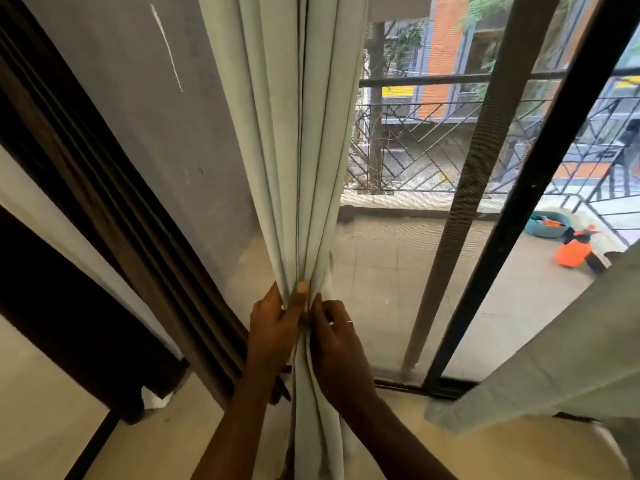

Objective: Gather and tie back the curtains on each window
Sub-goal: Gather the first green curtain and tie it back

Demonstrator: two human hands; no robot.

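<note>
A pale green curtain point(291, 140) hangs in tight folds down the middle of the view, in front of a sliding glass door. My left hand point(273, 327) clasps the bunched folds from the left, thumb pressed on the front. My right hand point(337, 344), a ring on one finger, pinches the same bundle from the right at about the same height. Below my hands the fabric falls straight to the floor. A second pale green curtain panel point(554, 355) slants across the lower right corner, loose. No tie-back is visible.
A dark door frame point(519, 216) and a mesh-screen bar cross the glass to the right. A dark wooden frame point(104, 188) runs along the left. Outside lie a tiled balcony, a metal railing point(433, 147), an orange toy point(573, 251) and a teal basin.
</note>
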